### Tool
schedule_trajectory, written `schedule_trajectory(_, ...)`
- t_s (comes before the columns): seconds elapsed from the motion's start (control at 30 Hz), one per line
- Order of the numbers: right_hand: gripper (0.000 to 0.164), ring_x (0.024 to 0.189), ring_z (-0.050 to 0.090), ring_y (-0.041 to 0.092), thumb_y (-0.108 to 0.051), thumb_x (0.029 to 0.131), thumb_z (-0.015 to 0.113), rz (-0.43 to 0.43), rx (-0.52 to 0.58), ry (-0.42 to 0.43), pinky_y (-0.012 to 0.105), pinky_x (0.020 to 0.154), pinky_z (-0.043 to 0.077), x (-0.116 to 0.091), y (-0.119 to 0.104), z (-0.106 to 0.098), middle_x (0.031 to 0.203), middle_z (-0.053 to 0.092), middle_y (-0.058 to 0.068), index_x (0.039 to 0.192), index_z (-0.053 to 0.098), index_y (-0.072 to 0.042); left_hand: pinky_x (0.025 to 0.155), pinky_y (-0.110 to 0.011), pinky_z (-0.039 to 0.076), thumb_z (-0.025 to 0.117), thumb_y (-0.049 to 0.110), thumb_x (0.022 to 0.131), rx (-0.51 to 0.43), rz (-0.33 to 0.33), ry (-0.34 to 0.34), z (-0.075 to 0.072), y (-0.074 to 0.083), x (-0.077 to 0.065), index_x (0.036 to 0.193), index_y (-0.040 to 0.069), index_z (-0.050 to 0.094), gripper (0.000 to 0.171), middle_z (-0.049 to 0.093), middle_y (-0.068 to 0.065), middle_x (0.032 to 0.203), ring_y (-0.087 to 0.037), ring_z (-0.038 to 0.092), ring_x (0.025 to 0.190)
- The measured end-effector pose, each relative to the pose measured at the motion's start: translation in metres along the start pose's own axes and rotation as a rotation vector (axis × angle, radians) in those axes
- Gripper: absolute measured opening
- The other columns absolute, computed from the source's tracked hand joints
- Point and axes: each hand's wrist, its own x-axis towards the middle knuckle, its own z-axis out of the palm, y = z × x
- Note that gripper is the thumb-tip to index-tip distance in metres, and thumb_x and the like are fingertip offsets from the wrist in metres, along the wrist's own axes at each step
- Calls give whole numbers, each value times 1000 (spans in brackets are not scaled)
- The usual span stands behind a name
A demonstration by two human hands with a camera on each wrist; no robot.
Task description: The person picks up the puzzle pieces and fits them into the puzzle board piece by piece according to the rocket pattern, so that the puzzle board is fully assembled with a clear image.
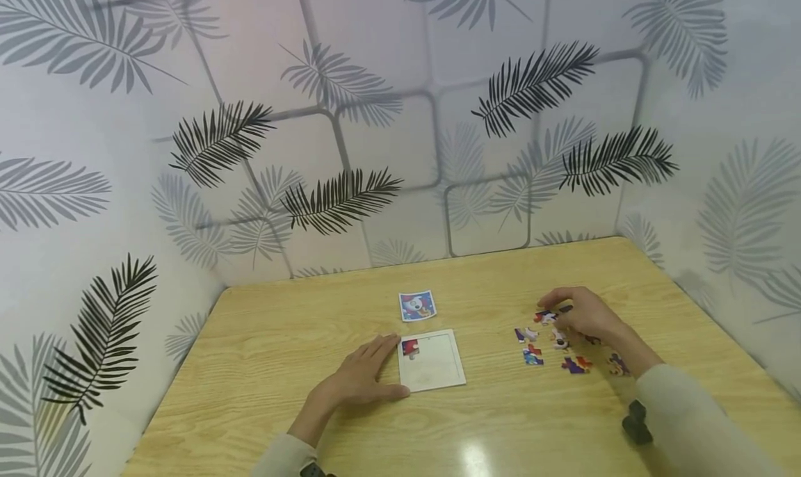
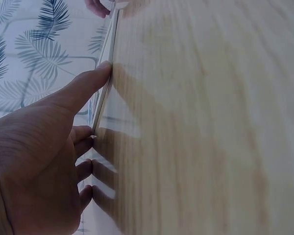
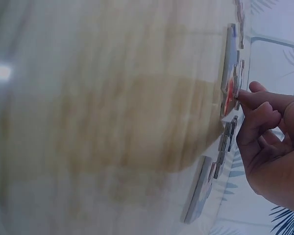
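Observation:
My left hand rests at the left edge of a white puzzle board, fingers and thumb spread along it. In the left wrist view, the thumb touches the board's edge, with the other fingertips near the tabletop. A red and purple puzzle piece lies in the board's upper left corner. On the right, my right hand is over loose puzzle pieces. The right wrist view shows a finger reaching down to the pieces and the bent thumb apart from it; no piece is seen gripped.
A small picture card with a white cartoon dog lies behind the board. The wooden table meets a leaf-patterned wall at the back. More pieces lie near the right forearm.

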Motion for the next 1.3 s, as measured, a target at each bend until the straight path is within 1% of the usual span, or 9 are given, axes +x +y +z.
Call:
schedule_trajectory(0.23,35,45,41,10,8,86,61,-9,-23,-2,26,41,40,1,-3,2,125,62,27,120,66,1,122,-62,20,65,66,86,2,13,3,1,0,0,160,17,20,100,22,-8,167,-38,20,153)
schedule_trajectory(0.33,32,48,43,12,4,88,63,-10,-34,3,27,42,41,0,-4,3,124,63,26,120,66,1,122,-62,19,63,68,85,1,14,1,2,0,0,160,17,21,100,22,-8,167,-38,20,153)
schedule_trajectory(0.43,30,58,50,14,-1,89,66,-23,-49,4,27,43,40,0,-6,4,125,63,27,119,67,1,122,-62,19,62,70,85,-5,22,4,3,-2,1,160,18,21,100,23,-7,167,-38,20,153)
schedule_trajectory(0.53,29,54,47,12,-5,90,67,-22,-52,-1,26,41,38,0,-9,5,128,63,26,119,69,-2,121,-63,20,61,72,84,-6,33,12,5,-4,2,160,18,21,101,23,-7,167,-38,21,153)
schedule_trajectory(0.67,29,41,36,10,-9,93,65,-6,-3,-31,25,38,37,1,-15,6,112,71,23,122,68,-6,122,-61,20,60,74,83,7,27,16,8,-8,4,161,20,19,103,22,-6,167,-37,21,153)
schedule_trajectory(0.77,30,40,39,12,-9,94,64,3,44,-48,27,38,39,3,-21,7,103,73,19,124,66,-7,123,-60,20,60,73,84,16,17,10,8,-9,4,161,21,18,102,20,-4,168,-35,20,154)
schedule_trajectory(1.0,29,43,47,18,-8,94,65,-10,92,-58,32,40,46,5,-28,12,124,66,24,123,67,-6,121,-61,22,65,64,86,3,22,-2,1,-1,2,160,17,22,98,24,-8,166,-38,22,153)
schedule_trajectory(1.23,25,40,49,22,-10,93,68,-50,88,-46,40,42,52,6,-32,15,135,59,25,118,71,-8,123,-58,20,62,71,83,27,18,15,11,-13,7,161,22,19,102,22,-3,167,-33,20,154)
schedule_trajectory(1.3,24,39,47,21,-10,93,69,-62,98,-49,41,42,53,7,-34,16,136,58,26,117,71,-7,122,-59,21,64,69,84,20,20,17,8,-11,6,161,21,20,100,23,-4,167,-34,21,153)
